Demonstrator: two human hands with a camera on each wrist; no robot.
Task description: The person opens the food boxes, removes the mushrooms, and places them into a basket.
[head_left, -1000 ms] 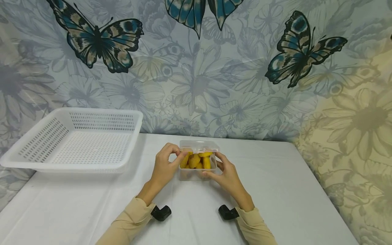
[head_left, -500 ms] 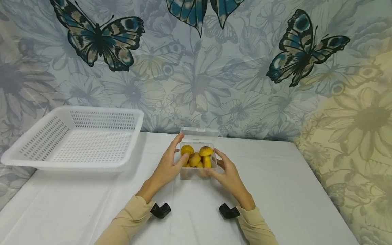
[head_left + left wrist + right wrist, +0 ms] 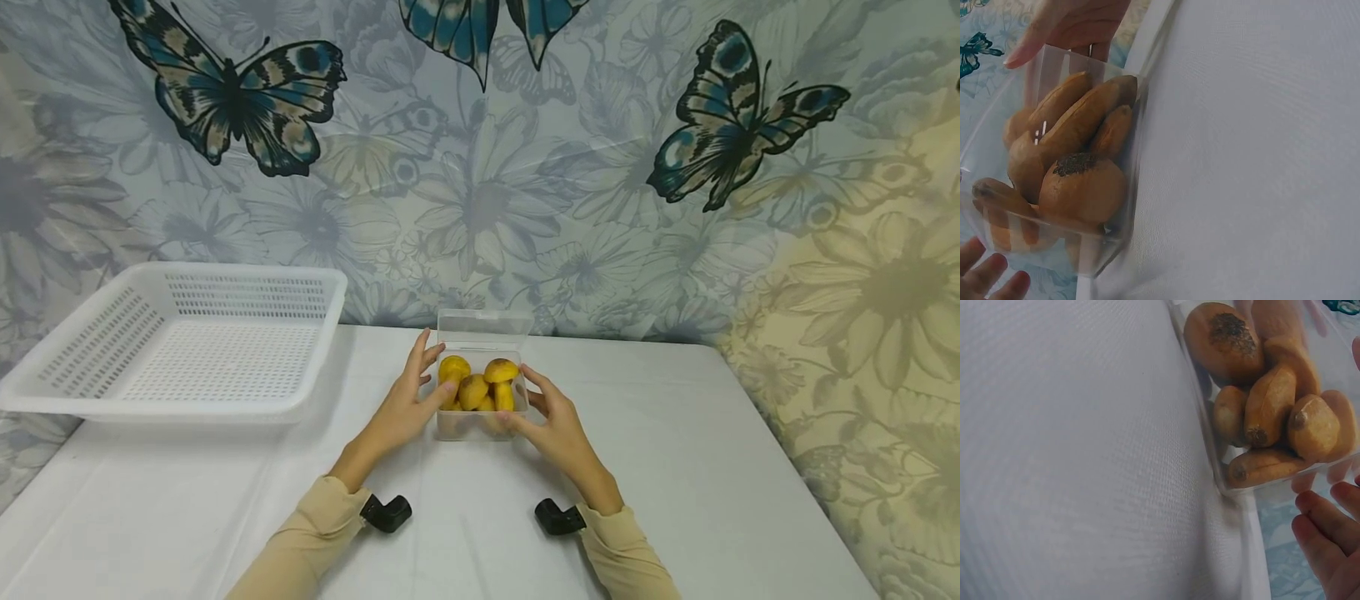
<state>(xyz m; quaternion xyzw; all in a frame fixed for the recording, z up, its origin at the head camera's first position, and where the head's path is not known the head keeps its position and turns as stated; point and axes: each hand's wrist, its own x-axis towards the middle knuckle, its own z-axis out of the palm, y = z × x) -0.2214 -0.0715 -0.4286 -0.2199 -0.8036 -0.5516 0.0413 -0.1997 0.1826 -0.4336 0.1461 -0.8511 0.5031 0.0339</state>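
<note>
A clear plastic box (image 3: pixel 472 428) stands on the table with its hinged lid (image 3: pixel 483 330) raised at the back. Yellow mushrooms (image 3: pixel 501 371) fill it, several of them, with caps and stems showing through the wall in both wrist views. At the box's right front corner my right hand (image 3: pixel 558 429) grips it, thumb at the front rim and fingers along the right side. My left hand (image 3: pixel 401 408) is beside the left wall with fingers spread and pointing up toward the lid, its thumb overlapping the leftmost mushroom. In the left wrist view, the left fingertips (image 3: pixel 997 275) are apart from the box.
To the left stands a large white perforated basket (image 3: pixel 187 410), higher than the box. A white cloth (image 3: pixel 675 467) covers the table. Close behind the table hangs a floral backdrop (image 3: pixel 487 208) with butterflies.
The lid has swung up and back from over the mushrooms. My left hand has released its pinch at the lid's edge and spread its fingers; the right hand has stayed on the box.
</note>
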